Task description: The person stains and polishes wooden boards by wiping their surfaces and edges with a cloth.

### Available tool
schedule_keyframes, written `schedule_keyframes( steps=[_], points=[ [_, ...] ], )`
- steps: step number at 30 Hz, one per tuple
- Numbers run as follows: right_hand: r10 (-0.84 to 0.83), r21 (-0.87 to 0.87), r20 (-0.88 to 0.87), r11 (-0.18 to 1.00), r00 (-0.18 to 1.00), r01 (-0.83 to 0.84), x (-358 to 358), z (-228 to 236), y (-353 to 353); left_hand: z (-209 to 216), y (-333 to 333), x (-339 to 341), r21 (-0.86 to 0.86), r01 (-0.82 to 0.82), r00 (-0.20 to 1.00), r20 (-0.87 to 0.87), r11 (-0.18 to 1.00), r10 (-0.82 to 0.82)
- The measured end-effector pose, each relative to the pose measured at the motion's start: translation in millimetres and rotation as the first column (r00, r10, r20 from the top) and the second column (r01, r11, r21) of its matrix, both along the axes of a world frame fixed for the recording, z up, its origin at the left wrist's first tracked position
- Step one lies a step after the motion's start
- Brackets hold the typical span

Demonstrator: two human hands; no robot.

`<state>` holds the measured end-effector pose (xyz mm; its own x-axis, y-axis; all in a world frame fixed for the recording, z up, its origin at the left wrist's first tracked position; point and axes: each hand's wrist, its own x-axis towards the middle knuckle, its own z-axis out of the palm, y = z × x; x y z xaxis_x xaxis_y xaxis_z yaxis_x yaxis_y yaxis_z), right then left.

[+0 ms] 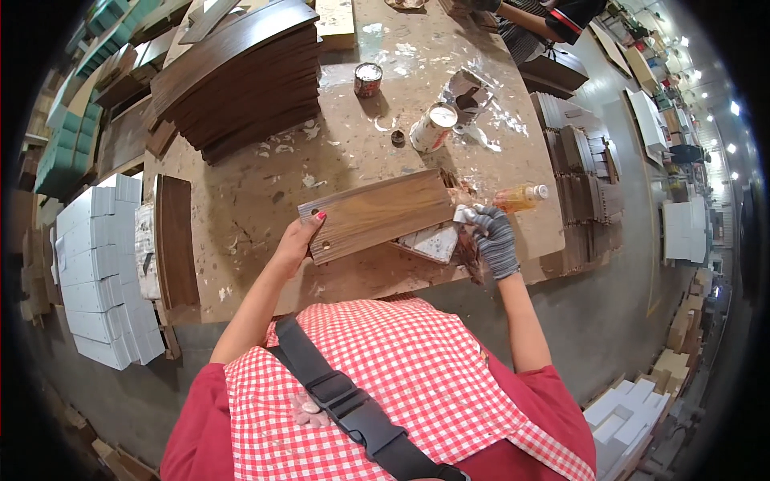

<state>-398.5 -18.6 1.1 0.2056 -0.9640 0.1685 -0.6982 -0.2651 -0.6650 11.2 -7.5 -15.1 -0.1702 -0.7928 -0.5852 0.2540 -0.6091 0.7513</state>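
Note:
A dark brown wood-grain panel is held tilted above the worktable, two round holes near its left end. My left hand, bare, grips that end with the thumb on top. At the opposite end is my right hand in a grey striped knit glove, its fingers closed on a small white wad against the panel's edge. Crumpled brown wrapping hangs beside the glove. Partly hidden below the panel lies a white, stained block. A clear bottle of amber liquid lies just beyond my right hand.
A tall stack of brown panels stands at the far left of the worktable. Ahead are a white-topped can, a smaller can and a dark cap. Another person's arm reaches in at the far right.

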Motion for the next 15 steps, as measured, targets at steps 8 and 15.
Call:
schedule_keyframes(
  steps=[8, 15],
  points=[
    [-0.230, -0.105, 0.158, 0.963, 0.960, 0.248, -11, 19, -14, 3, 5, 3, -0.059, 0.078, 0.983, 0.170, 0.995, -0.067],
    [-0.411, -0.233, 0.262, 0.851, 0.873, 0.471, 14, -15, -104, -16, 5, 1, -0.090, -0.093, 0.995, 0.018, 0.992, 0.094]
  ],
)
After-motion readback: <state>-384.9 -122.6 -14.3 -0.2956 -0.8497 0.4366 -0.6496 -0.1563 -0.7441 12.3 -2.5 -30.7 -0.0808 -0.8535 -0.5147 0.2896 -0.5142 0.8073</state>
